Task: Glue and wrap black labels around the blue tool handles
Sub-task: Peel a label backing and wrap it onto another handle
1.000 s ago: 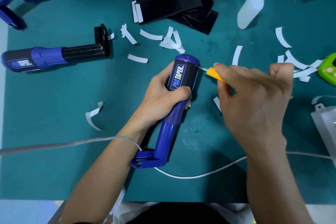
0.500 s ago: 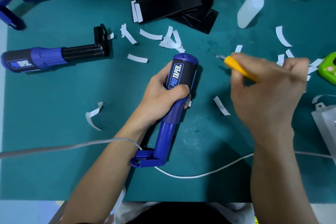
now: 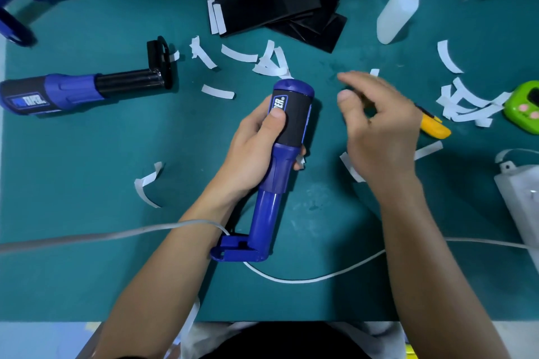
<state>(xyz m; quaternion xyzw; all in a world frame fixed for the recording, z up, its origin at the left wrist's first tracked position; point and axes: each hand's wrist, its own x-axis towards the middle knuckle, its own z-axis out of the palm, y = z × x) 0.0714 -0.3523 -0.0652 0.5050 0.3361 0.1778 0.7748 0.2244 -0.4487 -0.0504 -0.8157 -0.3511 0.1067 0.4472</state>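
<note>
The left hand point(image 3: 256, 148) is gripping the blue tool handle point(image 3: 280, 183), thumb on its black label point(image 3: 294, 116). The blurry right hand point(image 3: 382, 131) is hanging loose, maybe empty, near a yellow knife point(image 3: 434, 128).

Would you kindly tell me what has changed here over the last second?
The right hand drew the yellow-handled craft knife rightwards off the black-labelled blue tool handle and let it go; it now lies on the teal mat. The left hand turned that handle slightly, still gripping it. The second blue tool, black label sheets and white strips stayed put.
</note>
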